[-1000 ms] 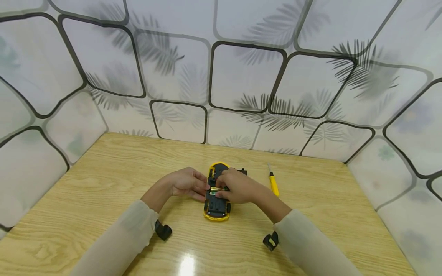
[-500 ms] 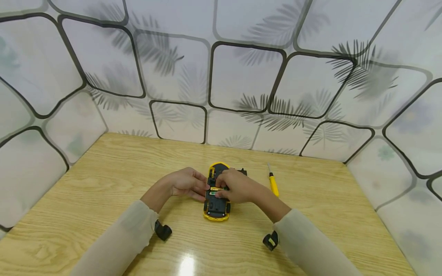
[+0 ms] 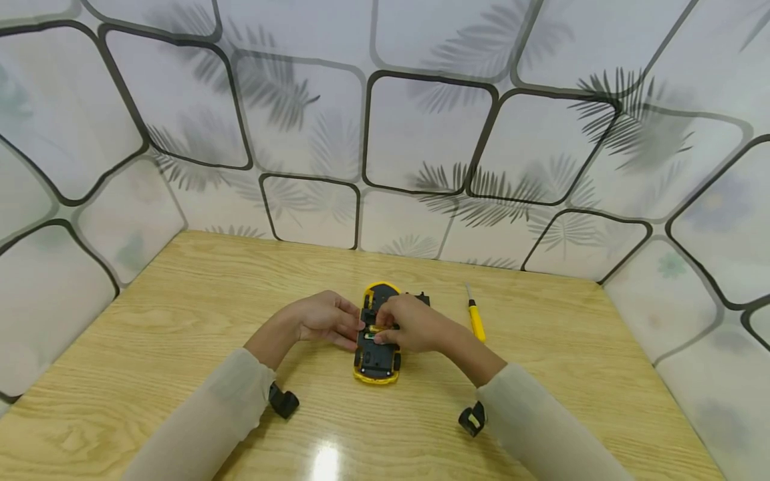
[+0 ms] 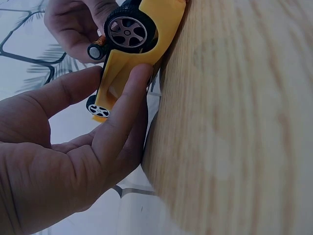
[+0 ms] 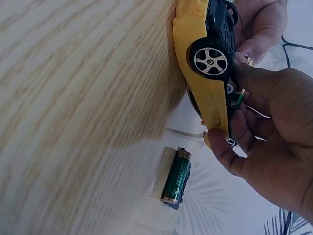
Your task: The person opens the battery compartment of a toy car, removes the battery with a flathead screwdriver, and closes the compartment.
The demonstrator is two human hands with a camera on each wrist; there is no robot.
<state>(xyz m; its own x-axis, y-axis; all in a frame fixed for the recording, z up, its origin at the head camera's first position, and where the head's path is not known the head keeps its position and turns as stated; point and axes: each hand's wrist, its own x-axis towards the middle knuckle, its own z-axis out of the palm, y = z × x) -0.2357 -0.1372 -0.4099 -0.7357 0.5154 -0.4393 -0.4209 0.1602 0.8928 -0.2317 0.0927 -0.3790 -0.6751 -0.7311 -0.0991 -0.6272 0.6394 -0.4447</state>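
Can see a toy car [image 3: 377,357] lying upside down on the wooden table [image 3: 240,280], black belly up and yellow body below, with silver spokes on a wheel [image 5: 210,61]. Touches the left side of the toy car with the left hand [image 3: 327,321], fingers nearly straight and laid against the yellow side. Cannot tell how hard. Pinches a gold battery [image 3: 377,329] between thumb and fingers of the right hand [image 3: 415,326], over the middle of the toy car's belly. Can see only part of it, the rest being under the fingers. Just beside it, also at the belly of the toy car, a green battery [image 3: 369,336], partly hidden too.

Right of the toy car, near its far end, a black piece [image 3: 424,299], partly behind the right hand. Also right of the toy car, a loose battery [image 5: 177,178], green with a coppery end, by that black piece. Farther right of the toy car, a screwdriver [image 3: 475,321], yellow handle toward the person, thin tip pointing to the wall [image 3: 430,133]. Beyond the toy car, that same wall, pale with dark round-cornered shapes and grey leaves. On the near side of the toy car, two pale sleeves [image 3: 210,414] and a bright spot of light on the wood
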